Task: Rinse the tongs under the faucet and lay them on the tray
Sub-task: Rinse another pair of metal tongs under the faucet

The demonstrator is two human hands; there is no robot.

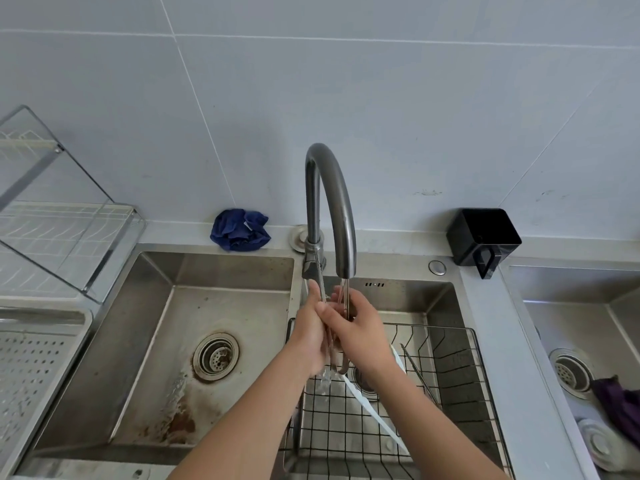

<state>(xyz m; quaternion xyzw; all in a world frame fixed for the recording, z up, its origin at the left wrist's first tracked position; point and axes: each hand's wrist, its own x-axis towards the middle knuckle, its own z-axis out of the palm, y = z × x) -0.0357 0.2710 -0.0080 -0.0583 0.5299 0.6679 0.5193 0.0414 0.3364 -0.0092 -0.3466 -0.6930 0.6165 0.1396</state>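
Steel tongs [333,344]: standing nearly upright between both hands, right under the spout, above the wire basket [450,362] in the right basin.
Left hand [310,334]: gripping the tongs from the left, thumb pointing up.
Right hand [356,327]: curling its fingers round the tongs from the right.
Faucet [329,202]: pouring water over tongs and hands, splashing below them.
Tray [34,368]: sitting perforated at the far left, well apart from the tongs.
Blue cloth [240,230]: lying crumpled behind the left basin.
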